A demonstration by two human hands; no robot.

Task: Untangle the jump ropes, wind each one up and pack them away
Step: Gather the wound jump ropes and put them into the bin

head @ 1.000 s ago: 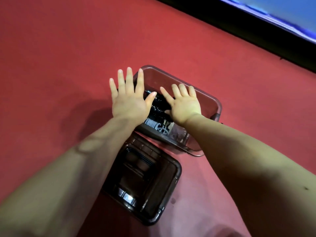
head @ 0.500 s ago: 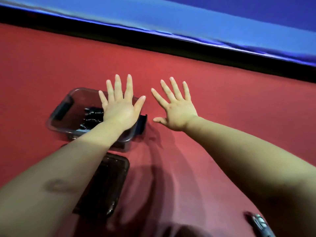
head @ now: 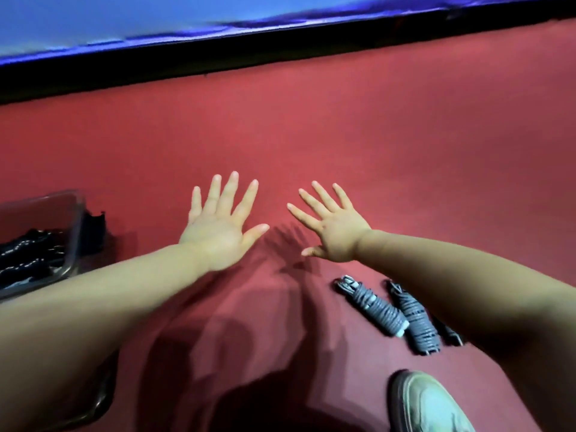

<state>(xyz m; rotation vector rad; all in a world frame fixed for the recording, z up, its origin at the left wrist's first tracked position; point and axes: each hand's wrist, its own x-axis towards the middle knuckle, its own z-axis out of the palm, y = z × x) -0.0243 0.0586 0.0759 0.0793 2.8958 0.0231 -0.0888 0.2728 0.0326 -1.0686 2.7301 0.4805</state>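
Observation:
My left hand (head: 219, 226) and my right hand (head: 333, 229) hover over the red floor with all fingers spread, holding nothing. A clear plastic box (head: 73, 232) sits at the far left edge, with a wound black jump rope (head: 28, 254) inside it. Two wound grey jump ropes (head: 372, 304) (head: 416, 319) lie side by side on the floor below my right forearm. A dark rope handle end (head: 450, 333) peeks out from under that forearm.
The box's dark lid (head: 101, 397) lies on the floor under my left forearm, mostly hidden. A pale shoe (head: 427, 403) stands at the bottom right. A black strip and a blue mat (head: 187, 17) border the red floor at the far side.
The view has swung right: the box slid to the left edge and the grey wound ropes and shoe came into sight. Both hands left the box and stay spread above bare floor.

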